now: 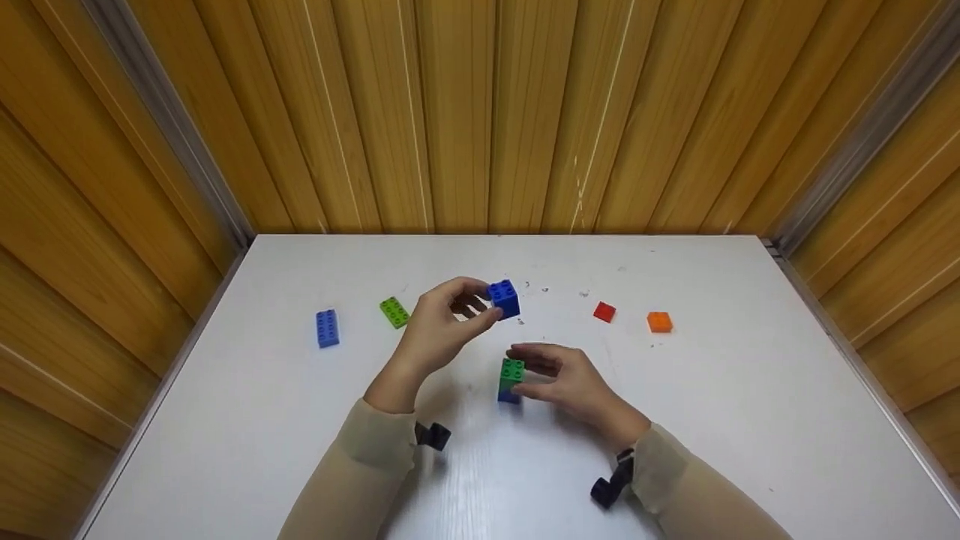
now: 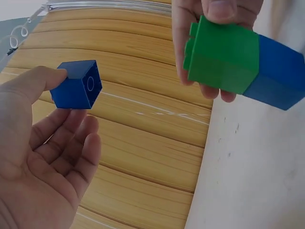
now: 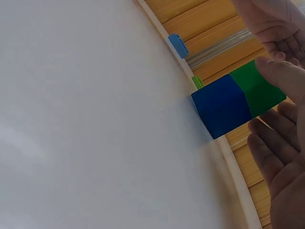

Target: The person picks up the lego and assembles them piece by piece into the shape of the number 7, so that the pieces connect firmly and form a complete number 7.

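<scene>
My left hand point(image 1: 435, 330) pinches a dark blue toy building brick point(image 1: 505, 301) between thumb and fingers, up above the table. Its hollow underside shows in the left wrist view, where the brick point(image 2: 76, 86) is tilted. Lower and to the right, my right hand point(image 1: 574, 386) grips a two-brick stack by its upper part. A green brick point(image 1: 512, 375) sits on top of that stack, studs up, joined to a blue brick point(image 3: 221, 107) below. Whether the stack touches the table is unclear. The two held pieces are apart.
On the white table point(image 1: 225, 420) lie a long blue brick point(image 1: 327, 328) and a lime green brick point(image 1: 394, 312) to the left. A small red brick point(image 1: 604, 312) and an orange brick point(image 1: 660, 322) lie to the right. Wood-patterned panels point(image 1: 510, 112) surround the table's back and sides.
</scene>
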A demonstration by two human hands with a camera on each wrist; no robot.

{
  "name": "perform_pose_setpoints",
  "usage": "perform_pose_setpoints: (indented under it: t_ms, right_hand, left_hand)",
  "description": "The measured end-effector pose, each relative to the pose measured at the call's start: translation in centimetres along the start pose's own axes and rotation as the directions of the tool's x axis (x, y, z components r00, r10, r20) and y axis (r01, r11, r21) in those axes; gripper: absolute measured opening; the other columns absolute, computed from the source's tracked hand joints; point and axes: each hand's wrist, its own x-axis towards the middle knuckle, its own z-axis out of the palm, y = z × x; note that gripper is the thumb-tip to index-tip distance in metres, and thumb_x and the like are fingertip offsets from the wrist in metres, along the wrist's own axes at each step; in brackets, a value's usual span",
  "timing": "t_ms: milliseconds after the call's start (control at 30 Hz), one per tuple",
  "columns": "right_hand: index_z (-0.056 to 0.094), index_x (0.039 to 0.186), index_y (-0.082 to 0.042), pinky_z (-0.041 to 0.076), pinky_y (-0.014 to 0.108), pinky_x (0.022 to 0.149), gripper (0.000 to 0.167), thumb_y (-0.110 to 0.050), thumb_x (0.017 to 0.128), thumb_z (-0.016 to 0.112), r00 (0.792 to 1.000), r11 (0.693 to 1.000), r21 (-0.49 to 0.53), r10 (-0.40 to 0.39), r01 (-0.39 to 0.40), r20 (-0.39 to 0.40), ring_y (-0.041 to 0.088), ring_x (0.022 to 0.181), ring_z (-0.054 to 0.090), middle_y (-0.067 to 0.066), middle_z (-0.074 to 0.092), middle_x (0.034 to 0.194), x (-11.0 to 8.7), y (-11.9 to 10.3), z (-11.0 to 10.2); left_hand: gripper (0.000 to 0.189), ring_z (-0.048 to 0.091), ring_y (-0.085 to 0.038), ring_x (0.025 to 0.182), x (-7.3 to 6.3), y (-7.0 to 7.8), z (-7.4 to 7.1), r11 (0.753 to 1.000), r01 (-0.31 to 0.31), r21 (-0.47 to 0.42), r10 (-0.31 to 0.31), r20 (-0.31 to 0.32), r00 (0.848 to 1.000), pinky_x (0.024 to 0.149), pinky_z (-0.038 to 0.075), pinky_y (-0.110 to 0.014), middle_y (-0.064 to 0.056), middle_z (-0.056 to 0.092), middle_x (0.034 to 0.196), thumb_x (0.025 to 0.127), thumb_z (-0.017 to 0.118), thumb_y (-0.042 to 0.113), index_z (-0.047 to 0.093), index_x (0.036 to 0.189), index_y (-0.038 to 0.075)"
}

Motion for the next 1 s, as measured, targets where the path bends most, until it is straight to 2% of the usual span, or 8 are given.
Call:
perform_pose_setpoints:
  t_ms: [67, 133, 367, 567, 767, 900, 1000]
  right_hand:
    - [0.074, 0.148, -0.005, 0.062, 0.035, 0.115, 0.055, -0.016, 0.097, 0.091, 1.0, 1.0, 0.007, 0.007, -0.007, -0.002, 0.032, 0.134, 0.078, 0.014, 0.079, 0.144, -0.1, 0.1, 0.3]
    - [0.077, 0.143, -0.006, 0.064, 0.033, 0.111, 0.048, -0.017, 0.098, 0.089, 1.0, 1.0, 0.001, 0.013, -0.013, -0.002, 0.031, 0.128, 0.08, 0.014, 0.081, 0.139, -0.2, 0.4, 0.5]
    - [0.078, 0.142, -0.004, 0.064, 0.024, 0.104, 0.044, -0.013, 0.099, 0.087, 1.0, 1.0, 0.022, -0.001, 0.001, 0.011, 0.02, 0.122, 0.082, 0.015, 0.083, 0.135, 0.0, 0.7, 0.0]
    - [0.078, 0.14, -0.002, 0.065, 0.023, 0.102, 0.044, -0.013, 0.099, 0.088, 1.0, 1.0, 0.023, -0.015, 0.015, 0.019, 0.018, 0.119, 0.082, 0.017, 0.083, 0.133, 0.3, 0.8, -0.1]
    - [0.078, 0.14, -0.002, 0.065, 0.022, 0.102, 0.044, -0.013, 0.099, 0.088, 1.0, 0.999, 0.042, -0.003, 0.002, 0.016, 0.019, 0.12, 0.082, 0.018, 0.083, 0.133, 0.4, 0.7, 0.0]
    - [0.078, 0.141, -0.003, 0.064, 0.023, 0.103, 0.045, -0.013, 0.099, 0.088, 1.0, 0.999, 0.032, 0.01, -0.01, 0.015, 0.02, 0.121, 0.082, 0.017, 0.083, 0.134, 0.1, 0.8, 0.0]
    - [0.078, 0.142, -0.006, 0.064, 0.023, 0.104, 0.045, -0.016, 0.099, 0.089, 1.0, 1.0, 0.013, 0.021, -0.022, 0.016, 0.02, 0.122, 0.082, 0.014, 0.083, 0.136, 0.0, 0.8, -0.1]
  left_hand:
    - [0.034, 0.076, -0.021, 0.115, -0.4, 0.3, -0.2, 0.999, -0.02, -0.033, 0.02, 0.022, 1.0, 0.109, 0.065, -0.049, -0.003, 0.08, 0.124, 0.102, 0.087, 0.024, 0.077, 0.133, 0.014]
    - [0.034, 0.077, -0.022, 0.118, -0.7, 0.6, -0.4, 0.997, -0.032, -0.069, 0.035, 0.044, 0.998, 0.114, 0.063, -0.05, -0.005, 0.081, 0.125, 0.102, 0.086, 0.022, 0.076, 0.133, 0.012]
    - [0.038, 0.079, -0.022, 0.12, -1.1, 1.3, -0.8, 0.988, -0.057, -0.144, 0.069, 0.082, 0.994, 0.11, 0.064, -0.033, -0.009, 0.081, 0.13, 0.103, 0.085, 0.017, 0.074, 0.138, 0.008]
    - [0.039, 0.079, -0.022, 0.117, -1.1, 1.1, -0.8, 0.988, -0.029, -0.152, 0.046, 0.11, 0.993, 0.106, 0.067, -0.038, -0.009, 0.077, 0.134, 0.102, 0.085, 0.017, 0.073, 0.139, 0.012]
    - [0.04, 0.079, -0.023, 0.114, -0.9, 0.9, -0.8, 0.977, 0.022, -0.211, 0.007, 0.135, 0.991, 0.1, 0.069, -0.037, -0.01, 0.073, 0.137, 0.101, 0.086, 0.017, 0.072, 0.139, 0.014]
    - [0.04, 0.079, -0.023, 0.114, -1.0, 0.7, -0.7, 0.979, 0.053, -0.196, -0.022, 0.159, 0.987, 0.1, 0.069, -0.035, -0.01, 0.074, 0.138, 0.101, 0.086, 0.017, 0.073, 0.139, 0.013]
    - [0.038, 0.079, -0.024, 0.115, -1.2, 0.7, -0.6, 0.981, 0.055, -0.186, -0.022, 0.176, 0.984, 0.1, 0.069, -0.036, -0.012, 0.075, 0.136, 0.101, 0.086, 0.015, 0.073, 0.137, 0.012]
